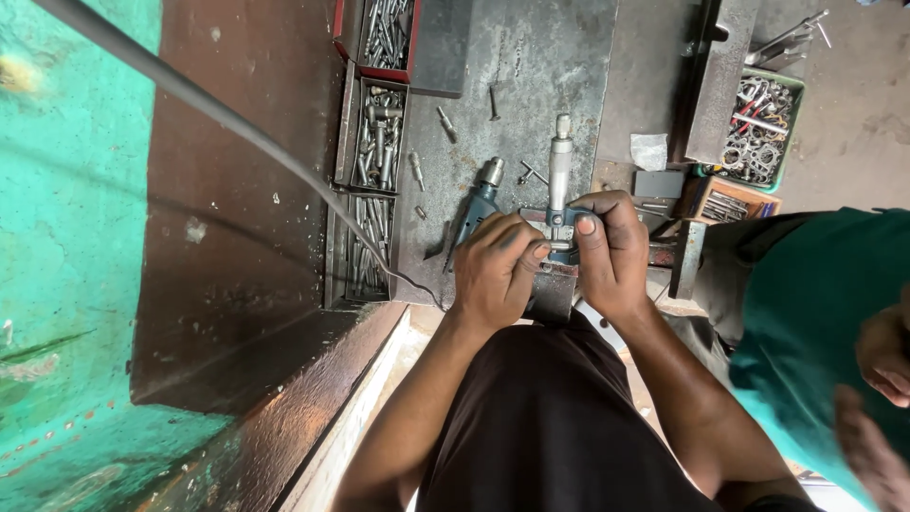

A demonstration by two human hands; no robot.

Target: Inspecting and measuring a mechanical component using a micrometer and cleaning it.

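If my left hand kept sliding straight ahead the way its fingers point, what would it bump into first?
Probably the blue electric drill lying on the metal workbench, just beyond the left hand. Its fingers already rest on the silver-and-blue micrometer-like tool that both hands hold, so depth is hard to judge.

The scene is seen by a single camera, worn on the person's head and directed steeply downward; the left hand (495,268) and the right hand (609,251) are held close beneath it, near the middle of the frame; the metal workbench (531,66) is looked upon almost from straight above, its far edge lying toward the top; the green wall (66,237) is taken in at the left; another person's green shirt (815,313) is caught at the right edge.
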